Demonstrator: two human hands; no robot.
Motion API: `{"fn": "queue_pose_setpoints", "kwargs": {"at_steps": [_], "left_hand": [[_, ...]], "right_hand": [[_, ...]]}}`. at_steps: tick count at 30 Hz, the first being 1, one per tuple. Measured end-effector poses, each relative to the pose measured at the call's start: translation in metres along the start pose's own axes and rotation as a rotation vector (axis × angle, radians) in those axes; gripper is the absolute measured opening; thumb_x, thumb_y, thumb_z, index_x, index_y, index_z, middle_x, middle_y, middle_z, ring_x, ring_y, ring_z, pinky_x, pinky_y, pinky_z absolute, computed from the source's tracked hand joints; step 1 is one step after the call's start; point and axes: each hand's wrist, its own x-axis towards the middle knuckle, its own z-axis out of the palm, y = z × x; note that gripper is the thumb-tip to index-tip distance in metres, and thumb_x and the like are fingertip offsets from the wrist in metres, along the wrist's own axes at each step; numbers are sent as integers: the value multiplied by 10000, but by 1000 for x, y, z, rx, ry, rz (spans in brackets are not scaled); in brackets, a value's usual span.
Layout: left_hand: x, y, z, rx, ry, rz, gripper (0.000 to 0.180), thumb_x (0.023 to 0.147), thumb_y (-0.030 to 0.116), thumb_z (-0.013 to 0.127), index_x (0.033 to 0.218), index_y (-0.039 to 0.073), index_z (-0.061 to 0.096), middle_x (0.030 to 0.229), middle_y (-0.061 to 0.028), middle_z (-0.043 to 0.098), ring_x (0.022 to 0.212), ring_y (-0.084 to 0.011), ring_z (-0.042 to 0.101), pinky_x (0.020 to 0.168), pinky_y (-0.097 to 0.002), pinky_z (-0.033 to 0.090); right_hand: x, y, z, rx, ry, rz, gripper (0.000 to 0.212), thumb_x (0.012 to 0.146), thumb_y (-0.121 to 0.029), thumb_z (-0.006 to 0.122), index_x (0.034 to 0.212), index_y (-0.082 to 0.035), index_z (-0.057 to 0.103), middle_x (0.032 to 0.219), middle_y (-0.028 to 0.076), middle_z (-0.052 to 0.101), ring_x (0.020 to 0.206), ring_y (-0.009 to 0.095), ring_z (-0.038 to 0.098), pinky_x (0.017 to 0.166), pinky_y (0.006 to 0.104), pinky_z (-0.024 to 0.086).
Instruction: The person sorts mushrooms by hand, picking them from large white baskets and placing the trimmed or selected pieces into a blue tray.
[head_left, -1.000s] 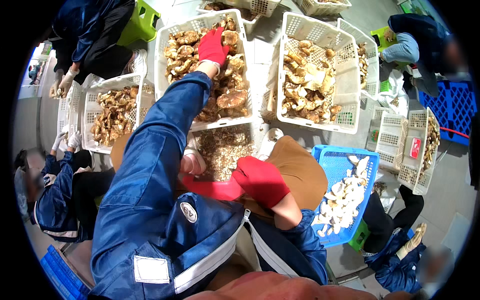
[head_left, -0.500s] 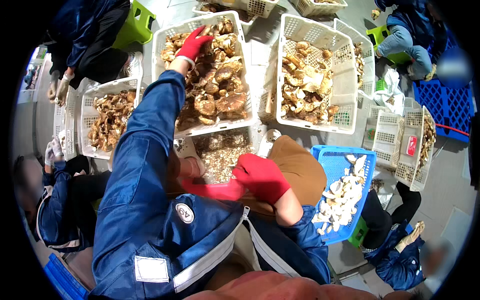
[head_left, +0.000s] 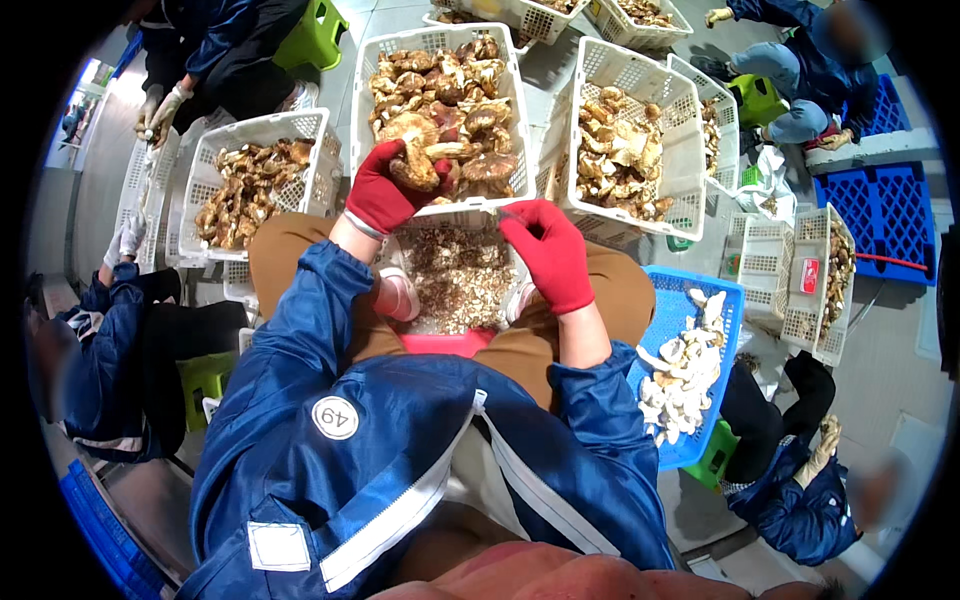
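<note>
My left hand (head_left: 382, 198), in a red glove, is closed around a large brown mushroom (head_left: 412, 135) with a pale, thick stem. It is over the near edge of a white crate (head_left: 362, 120) heaped with brown mushrooms (head_left: 450, 85). Level with it on the right, my right hand (head_left: 552, 258), also red-gloved, has its fingers pinched together. A thin, dark tip shows at those fingers, too small to name. Below both hands, between my knees, lies a container of pale and brown trimmings (head_left: 455, 285).
At my right stands a blue basket (head_left: 650, 452) of whitish, cut mushroom pieces (head_left: 688, 370). Another white mushroom crate (head_left: 690, 130) is ahead to the right, one more (head_left: 325, 130) to the left. Co-workers sit on both sides, some on green stools (head_left: 312, 35).
My left hand has come back from the far part of the crate with a mushroom in it. My right hand has risen forward from my lap to meet it near the crate's edge.
</note>
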Motion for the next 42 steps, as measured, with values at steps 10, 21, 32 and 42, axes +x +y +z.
{"fn": "queue_pose_setpoints", "kwargs": {"at_steps": [10,21,32,42], "left_hand": [[-49,-43,41,69,138,152,541,896,204,610,1396,59,462,1384,-155,529,1270,-333,511,1072,-476,412],[-59,-51,24,27,300,128,459,890,228,659,1294,56,526,1297,-144,579,1186,-337,558,992,-510,482],[-59,-52,24,264,256,60,432,940,152,576,1362,102,498,1310,-83,582,1210,-261,546,1036,-457,440],[-18,-21,-8,540,432,7,419,897,182,609,1306,132,535,1235,-78,614,1138,-256,600,919,-459,528]], "right_hand": [[-3,1,45,459,-121,97,232,874,-210,705,917,11,652,1020,92,695,944,128,615,861,285,477],[-3,7,41,207,138,70,228,848,-219,740,901,-11,663,856,49,664,783,108,606,715,262,484],[0,6,35,550,-330,387,136,875,-176,723,882,-78,630,804,-3,610,759,113,615,713,294,523],[34,36,59,887,4,483,118,887,-100,679,957,-75,586,986,94,659,940,231,657,792,359,579]]}}
